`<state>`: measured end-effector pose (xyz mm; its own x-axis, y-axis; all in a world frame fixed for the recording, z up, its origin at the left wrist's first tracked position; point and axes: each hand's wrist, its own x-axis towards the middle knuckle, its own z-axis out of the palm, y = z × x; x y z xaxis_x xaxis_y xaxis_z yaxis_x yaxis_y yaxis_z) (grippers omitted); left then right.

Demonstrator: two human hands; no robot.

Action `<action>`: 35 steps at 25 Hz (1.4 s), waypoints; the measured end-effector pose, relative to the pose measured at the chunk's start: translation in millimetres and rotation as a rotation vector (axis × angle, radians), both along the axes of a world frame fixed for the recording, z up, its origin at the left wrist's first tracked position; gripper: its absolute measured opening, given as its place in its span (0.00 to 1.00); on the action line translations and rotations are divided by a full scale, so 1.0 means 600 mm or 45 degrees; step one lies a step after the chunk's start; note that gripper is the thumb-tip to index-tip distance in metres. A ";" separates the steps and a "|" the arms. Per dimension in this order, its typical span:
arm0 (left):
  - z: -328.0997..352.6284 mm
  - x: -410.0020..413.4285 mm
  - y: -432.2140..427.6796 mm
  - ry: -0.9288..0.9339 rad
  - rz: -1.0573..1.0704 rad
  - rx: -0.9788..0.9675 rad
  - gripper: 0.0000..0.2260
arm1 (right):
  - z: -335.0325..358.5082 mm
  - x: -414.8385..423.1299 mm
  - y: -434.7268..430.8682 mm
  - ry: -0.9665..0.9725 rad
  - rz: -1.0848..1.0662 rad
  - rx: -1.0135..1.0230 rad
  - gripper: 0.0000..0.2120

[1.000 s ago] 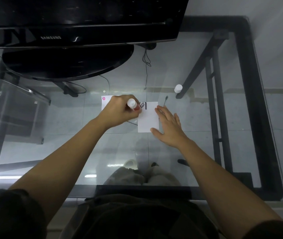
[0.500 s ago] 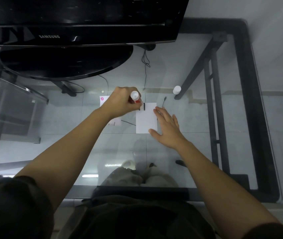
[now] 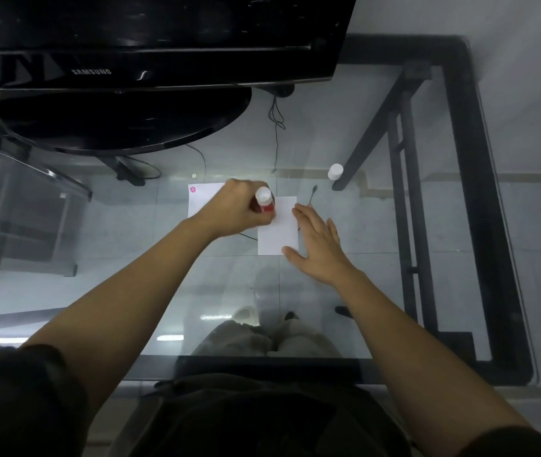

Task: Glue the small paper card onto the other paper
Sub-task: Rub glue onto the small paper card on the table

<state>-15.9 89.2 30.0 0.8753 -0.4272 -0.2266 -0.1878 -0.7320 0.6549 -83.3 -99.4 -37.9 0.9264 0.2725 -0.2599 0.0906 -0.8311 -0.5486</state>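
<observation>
A small white paper card (image 3: 278, 230) lies on the glass table. My left hand (image 3: 234, 209) is closed around a red glue stick (image 3: 265, 201) with a white end, held over the card's upper left corner. My right hand (image 3: 318, 245) rests flat with fingers spread on the card's right edge. A second white paper (image 3: 201, 197) with a pink mark at its corner lies to the left, partly hidden under my left hand.
A white cap (image 3: 335, 171) stands on the glass table (image 3: 378, 275) to the upper right. A black Samsung monitor (image 3: 150, 41) with a round base (image 3: 121, 120) fills the far side. Table legs, cables and my knees show through the glass.
My left hand has moved the glue stick down onto the card's upper left, covering the black mark seen there earlier. My right hand has stayed on the card's right edge.
</observation>
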 end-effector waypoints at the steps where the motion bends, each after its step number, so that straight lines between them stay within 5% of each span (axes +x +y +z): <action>1: 0.000 0.010 -0.001 -0.034 0.077 -0.011 0.07 | 0.001 0.000 0.000 -0.004 -0.002 -0.004 0.35; 10: -0.004 -0.058 0.004 0.059 0.002 -0.054 0.07 | 0.008 -0.002 0.002 0.097 -0.092 -0.262 0.43; 20: 0.000 0.022 -0.008 -0.047 0.139 -0.013 0.07 | 0.007 0.000 0.003 0.153 -0.116 -0.226 0.44; 28: 0.006 -0.017 -0.012 0.124 -0.162 0.015 0.07 | -0.002 -0.002 0.001 0.133 -0.101 -0.221 0.44; 35: 0.008 0.013 -0.021 0.080 0.004 -0.047 0.08 | -0.003 -0.001 0.002 0.150 -0.114 -0.216 0.44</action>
